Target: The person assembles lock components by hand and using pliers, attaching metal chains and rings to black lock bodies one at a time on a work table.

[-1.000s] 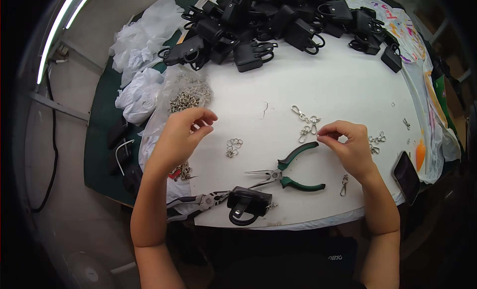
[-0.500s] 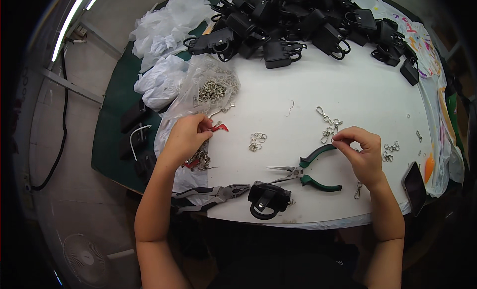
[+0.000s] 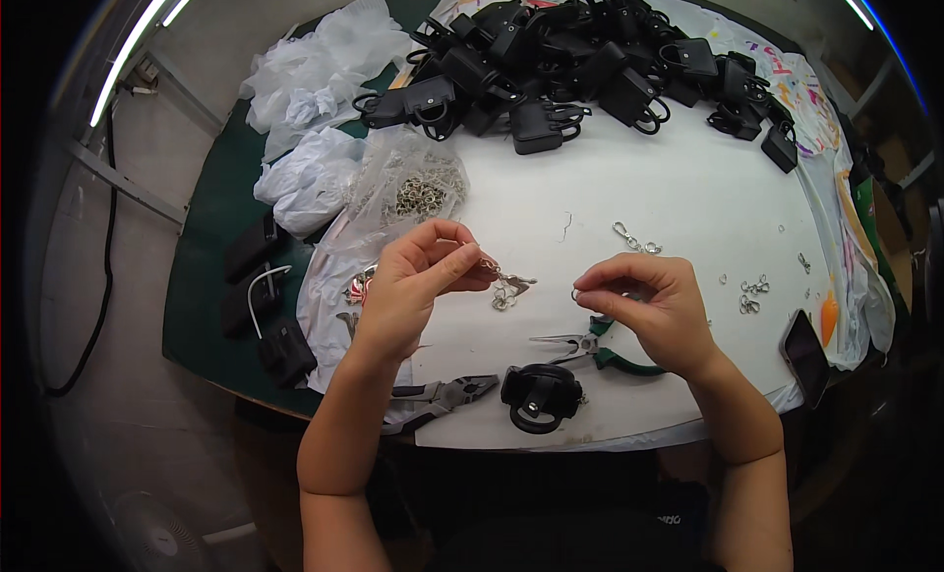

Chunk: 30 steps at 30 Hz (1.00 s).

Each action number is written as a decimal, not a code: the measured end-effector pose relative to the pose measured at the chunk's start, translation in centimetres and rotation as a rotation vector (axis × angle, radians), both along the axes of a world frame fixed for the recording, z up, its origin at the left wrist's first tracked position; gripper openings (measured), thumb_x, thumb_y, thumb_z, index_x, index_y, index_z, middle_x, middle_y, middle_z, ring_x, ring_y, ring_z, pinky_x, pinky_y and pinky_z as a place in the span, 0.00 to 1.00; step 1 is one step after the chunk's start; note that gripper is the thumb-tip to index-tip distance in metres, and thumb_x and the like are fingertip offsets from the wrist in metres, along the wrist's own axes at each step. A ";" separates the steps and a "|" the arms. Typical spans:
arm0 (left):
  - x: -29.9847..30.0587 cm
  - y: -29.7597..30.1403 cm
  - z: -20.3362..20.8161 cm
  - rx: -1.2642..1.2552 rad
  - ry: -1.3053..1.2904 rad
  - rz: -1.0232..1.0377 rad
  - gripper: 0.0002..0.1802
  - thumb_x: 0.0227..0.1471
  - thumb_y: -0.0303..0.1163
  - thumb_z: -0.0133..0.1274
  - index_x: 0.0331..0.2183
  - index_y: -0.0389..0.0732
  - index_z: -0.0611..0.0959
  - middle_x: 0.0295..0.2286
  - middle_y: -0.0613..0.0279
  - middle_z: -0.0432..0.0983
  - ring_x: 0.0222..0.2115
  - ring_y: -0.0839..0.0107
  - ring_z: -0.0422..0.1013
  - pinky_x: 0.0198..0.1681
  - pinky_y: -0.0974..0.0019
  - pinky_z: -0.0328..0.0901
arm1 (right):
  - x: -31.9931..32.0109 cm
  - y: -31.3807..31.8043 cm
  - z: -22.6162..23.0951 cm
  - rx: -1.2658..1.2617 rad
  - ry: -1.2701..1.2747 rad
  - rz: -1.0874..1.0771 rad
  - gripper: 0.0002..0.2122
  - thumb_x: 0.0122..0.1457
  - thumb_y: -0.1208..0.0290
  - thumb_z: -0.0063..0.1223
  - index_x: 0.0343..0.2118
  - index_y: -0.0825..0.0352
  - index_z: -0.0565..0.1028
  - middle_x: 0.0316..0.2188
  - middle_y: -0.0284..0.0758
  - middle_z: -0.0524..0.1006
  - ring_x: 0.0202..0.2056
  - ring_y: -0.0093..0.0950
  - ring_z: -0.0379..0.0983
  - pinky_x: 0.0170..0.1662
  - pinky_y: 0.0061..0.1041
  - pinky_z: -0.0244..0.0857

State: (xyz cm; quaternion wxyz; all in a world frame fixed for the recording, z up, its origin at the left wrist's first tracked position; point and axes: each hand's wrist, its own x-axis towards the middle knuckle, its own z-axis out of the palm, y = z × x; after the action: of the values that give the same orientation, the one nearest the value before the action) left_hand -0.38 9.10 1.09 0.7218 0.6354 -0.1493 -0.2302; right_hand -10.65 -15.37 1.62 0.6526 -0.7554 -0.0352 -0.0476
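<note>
My left hand [image 3: 418, 282] pinches a small metal charm [image 3: 518, 281] that juts out past the fingertips; its exact shape is hard to make out. Behind the charm lies a little heap of silver rings [image 3: 503, 299]. Between thumb and forefinger of my right hand [image 3: 649, 307] is a small metal ring [image 3: 575, 295]. That hand hovers over the green-handled long-nose pliers [image 3: 588, 344], hiding part of one handle. Grey-handled pliers [image 3: 457, 390] and a black mini bag [image 3: 541, 395] lie at the near edge. Silver swivel clasps [image 3: 629, 236] show beyond my right hand.
Many black mini bags [image 3: 536, 127] are piled at the far side. A clear bag of metal rings [image 3: 423, 194] and white plastic bags [image 3: 310, 169] lie at the left. To the right are a phone [image 3: 806, 358], an orange object [image 3: 829, 318] and loose clasps [image 3: 753, 295].
My left hand has moved right, away from the clear bag, with the charm in its fingers. My right hand has come left with the ring, closer to the left. The view has shifted slightly.
</note>
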 end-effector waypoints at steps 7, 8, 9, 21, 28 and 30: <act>-1.2 -0.8 -0.3 -0.033 0.033 -0.109 0.06 0.63 0.28 0.51 0.39 0.35 0.75 0.34 0.51 0.82 0.37 0.64 0.80 0.44 0.61 0.76 | 0.7 2.4 -0.9 0.112 0.122 0.045 0.06 0.55 0.80 0.62 0.35 0.74 0.81 0.32 0.36 0.82 0.37 0.22 0.79 0.43 0.21 0.73; -1.3 -0.8 -0.3 -0.035 0.033 -0.136 0.06 0.62 0.27 0.52 0.39 0.35 0.75 0.34 0.52 0.82 0.37 0.65 0.80 0.43 0.62 0.76 | 0.8 2.5 -1.2 0.124 0.107 0.052 0.05 0.55 0.80 0.62 0.35 0.74 0.81 0.32 0.36 0.82 0.36 0.22 0.79 0.43 0.21 0.73; -1.4 -0.7 -0.2 -0.037 0.042 -0.139 0.06 0.62 0.27 0.52 0.39 0.35 0.75 0.34 0.52 0.82 0.37 0.65 0.80 0.43 0.62 0.76 | 0.8 2.6 -1.4 0.135 0.092 0.059 0.05 0.55 0.81 0.62 0.35 0.74 0.81 0.32 0.36 0.82 0.36 0.22 0.79 0.43 0.21 0.73; -2.1 -0.4 1.1 0.069 -0.074 -0.253 0.07 0.60 0.25 0.55 0.39 0.33 0.77 0.35 0.60 0.81 0.39 0.76 0.76 0.47 0.72 0.69 | 0.5 2.4 -1.8 0.191 0.055 0.074 0.05 0.56 0.81 0.62 0.35 0.74 0.80 0.32 0.37 0.82 0.34 0.21 0.78 0.37 0.17 0.71; -2.6 0.5 2.3 -0.005 0.029 -0.249 0.07 0.58 0.23 0.57 0.39 0.31 0.78 0.36 0.56 0.82 0.40 0.73 0.77 0.47 0.71 0.70 | 0.1 2.4 -1.9 0.358 -0.040 0.139 0.04 0.56 0.84 0.58 0.34 0.72 0.78 0.37 0.37 0.78 0.39 0.21 0.73 0.40 0.19 0.67; -3.2 0.7 2.6 -0.001 0.036 -0.241 0.07 0.57 0.22 0.57 0.38 0.31 0.79 0.36 0.55 0.82 0.40 0.73 0.77 0.47 0.71 0.70 | 0.0 2.4 -1.7 0.428 0.002 0.162 0.03 0.57 0.83 0.58 0.33 0.70 0.77 0.40 0.37 0.76 0.40 0.21 0.71 0.42 0.20 0.65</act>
State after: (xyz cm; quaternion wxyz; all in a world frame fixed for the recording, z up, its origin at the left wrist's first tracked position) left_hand -3.56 9.82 3.73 0.6917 0.6082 -0.2119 -0.3267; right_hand -10.65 -12.97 -0.11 0.7998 -0.5943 -0.0845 -0.0007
